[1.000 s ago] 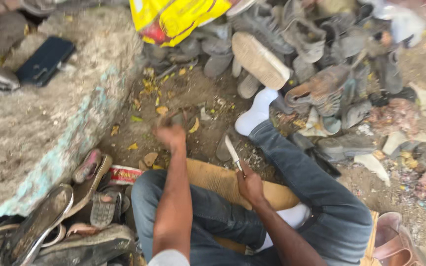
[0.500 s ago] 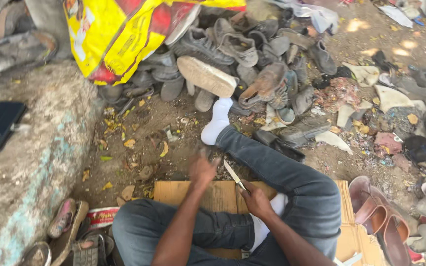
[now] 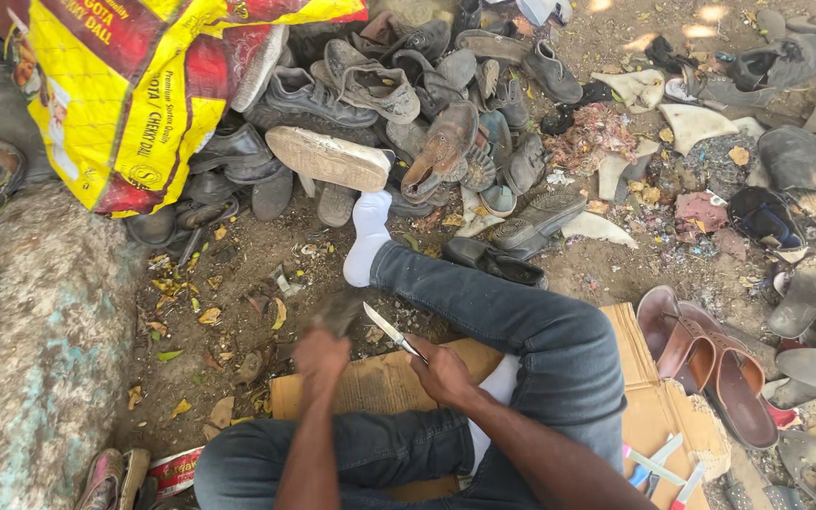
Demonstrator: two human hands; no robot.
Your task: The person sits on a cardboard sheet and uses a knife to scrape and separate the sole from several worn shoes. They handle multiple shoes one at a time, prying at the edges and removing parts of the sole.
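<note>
Seated person, both forearms extended over cardboard sheet [image 3: 370, 387].
Right hand [image 3: 443, 373] grips slim steel knife [image 3: 391, 331]; left hand [image 3: 320, 354] clasps blurred dark piece [image 3: 337, 312].

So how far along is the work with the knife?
Done: nothing finished shows. In hand: the right hand grips a knife, blade up; the left hand holds a blurred dark piece. Left: the shoe pile lies beyond the white-socked foot.

Knife [image 3: 387, 330] between hands, before shoe pile [image 3: 408, 104]
</note>
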